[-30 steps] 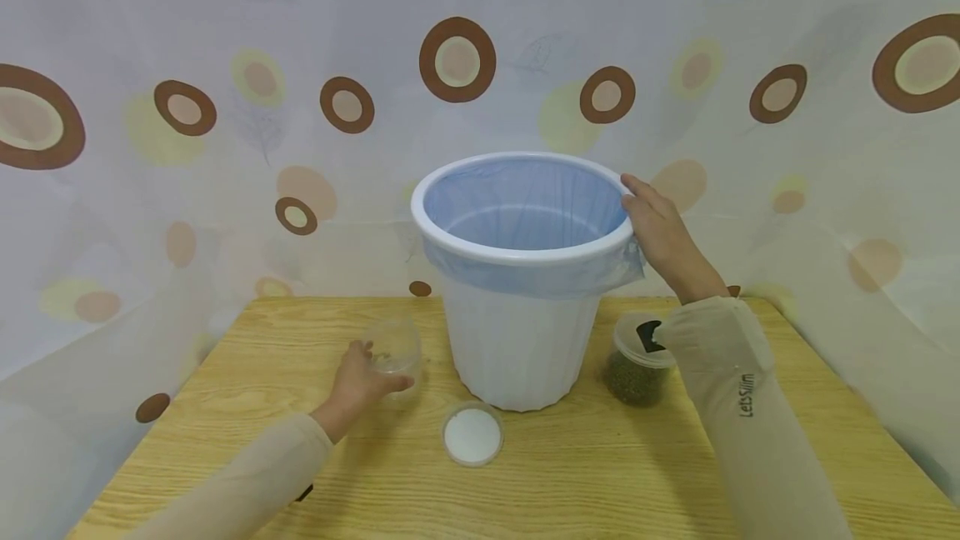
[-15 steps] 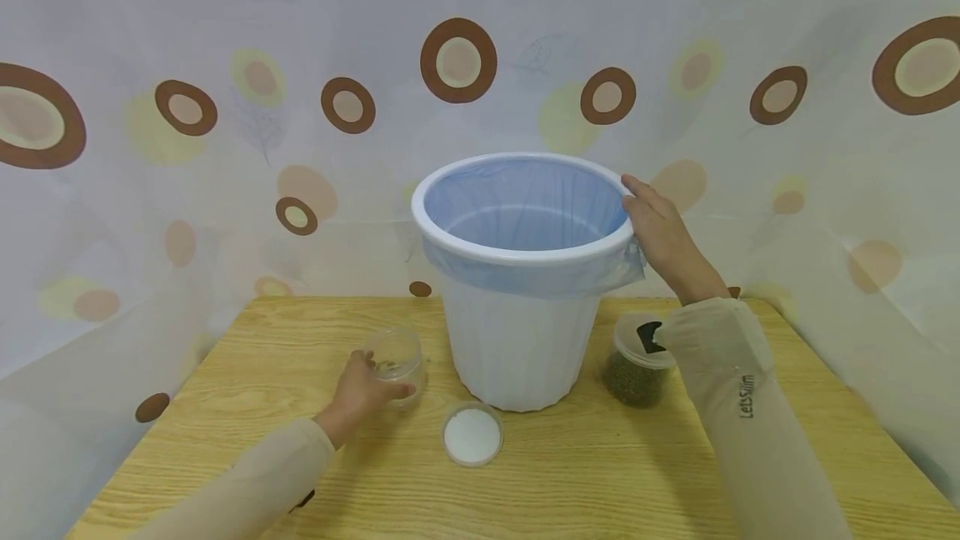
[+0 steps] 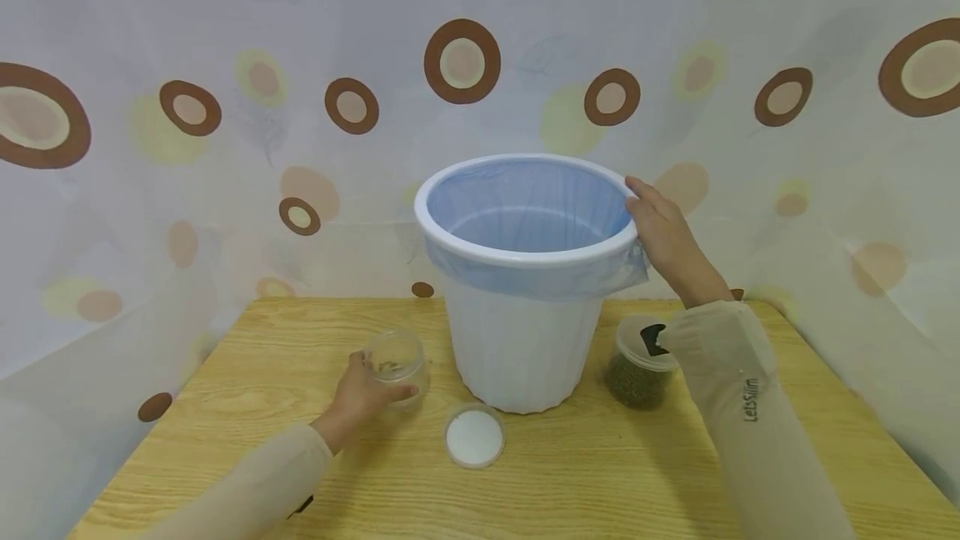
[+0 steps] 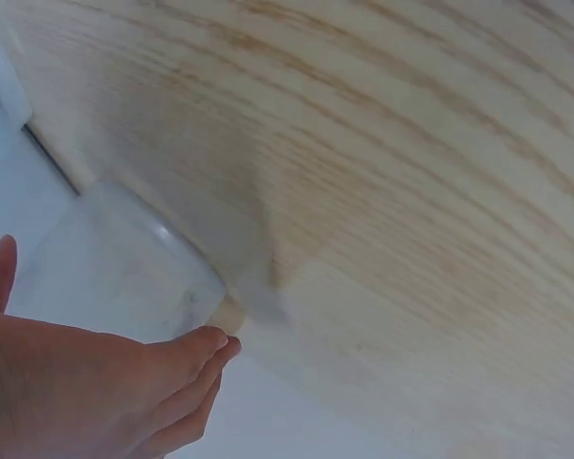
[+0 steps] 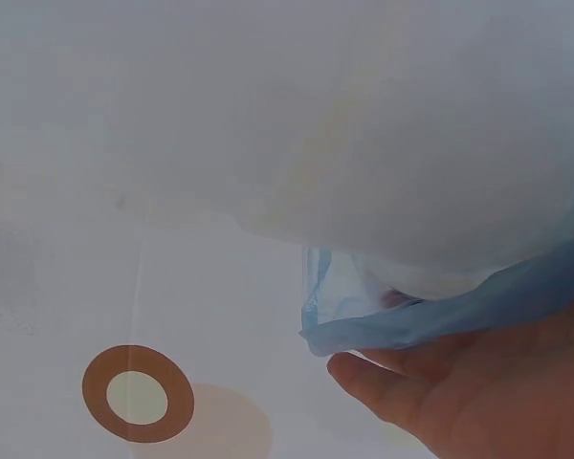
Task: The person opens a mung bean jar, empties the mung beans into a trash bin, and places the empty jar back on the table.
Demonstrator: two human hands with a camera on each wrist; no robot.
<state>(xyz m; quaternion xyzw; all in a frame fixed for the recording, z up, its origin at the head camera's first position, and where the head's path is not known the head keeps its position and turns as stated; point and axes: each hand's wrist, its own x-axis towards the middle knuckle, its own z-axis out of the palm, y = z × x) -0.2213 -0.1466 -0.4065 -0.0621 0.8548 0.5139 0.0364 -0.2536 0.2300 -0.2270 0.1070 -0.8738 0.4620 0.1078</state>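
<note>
My left hand [image 3: 365, 397] holds a clear round plastic jar [image 3: 399, 367] at its side, thumb on the near side. The jar stands upright and uncovered on the table, with a few small brownish bits inside. In the left wrist view the hand [image 4: 105, 382] lies against the jar's wall [image 4: 139, 249]. At the upper right, my right hand [image 3: 663, 233] grips the rim of a white trash can [image 3: 517, 348] lined with a thin blue bag [image 3: 525, 275]. The right wrist view shows that hand [image 5: 488, 392] at the bag's folded edge, its fingers partly hidden.
Right of the trash can stands a lidded clear jar [image 3: 639, 373] of dark green grains, partly behind my right sleeve. A small round white lid [image 3: 475, 437] lies in front of the can. A patterned sheet [image 3: 360, 190] hangs behind the wooden table [image 3: 555, 490].
My left hand has lowered the clear jar from a raised, tilted position until it stands upright on the table. The right hand stays at the trash can's rim.
</note>
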